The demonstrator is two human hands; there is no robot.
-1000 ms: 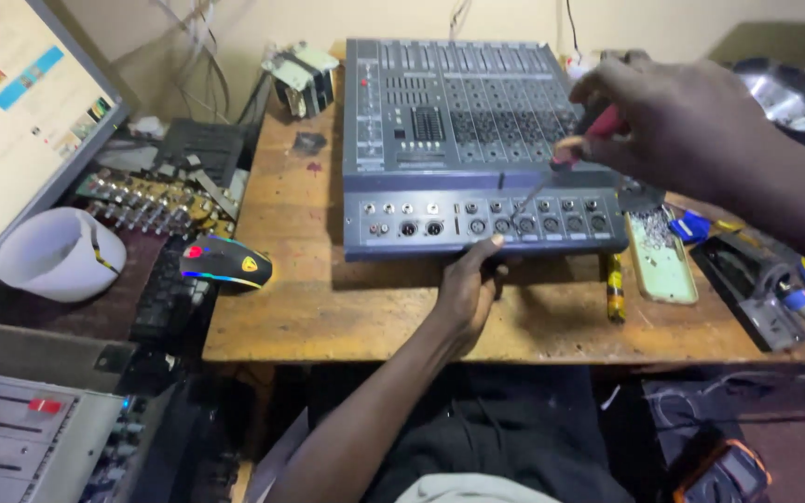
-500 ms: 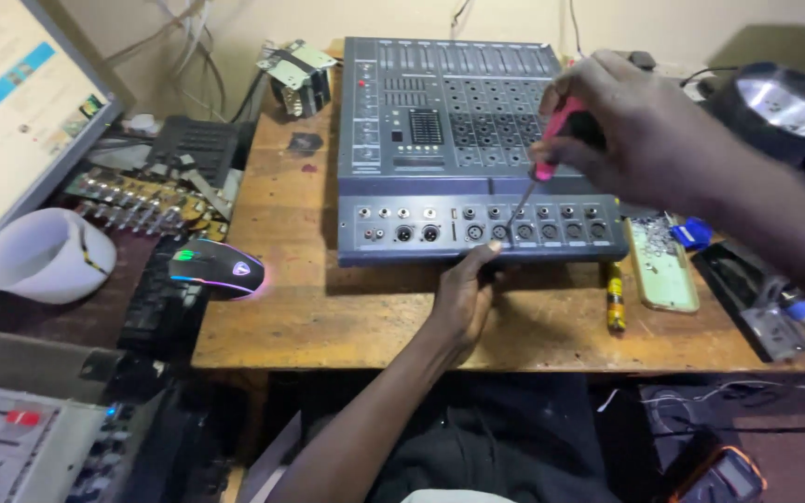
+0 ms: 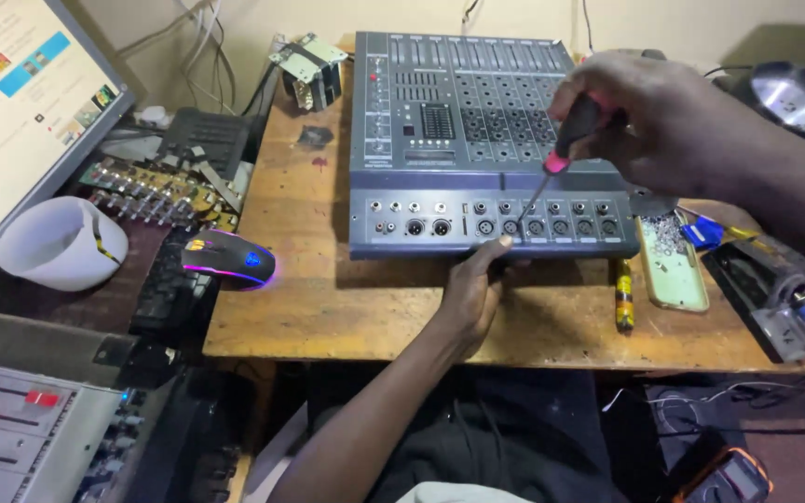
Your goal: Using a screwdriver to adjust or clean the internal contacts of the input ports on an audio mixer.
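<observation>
The right hand [image 3: 673, 126] is closed around the screwdriver [image 3: 563, 160], fingers wrapped on its black and pink handle, and the thin shaft slants down and to the left. Its tip meets the front panel of the mixer [image 3: 477, 140], at one of the round sockets in the lower row, close to the middle. The left hand [image 3: 470, 291] holds no tool; it rests against the front edge of the mixer, fingertips touching the panel just under the tip, so it steadies the case. I cannot tell if the tip sits in a screw head, because it is too small to see.

To do this step well, I think the shaft should stand straighter to the panel, since a slanted tip can slip out and scratch the face or hit the left fingers, which are very near. Press firmly and turn slowly.

The mixer lies flat on the wooden table [image 3: 309, 307], its back toward the wall. Just right of it lies a phone case [image 3: 673, 261] with small screws inside, a good place for loose parts. A second, yellow screwdriver [image 3: 623, 296] lies beside it. A lit mouse [image 3: 228, 259] is at the left.
</observation>
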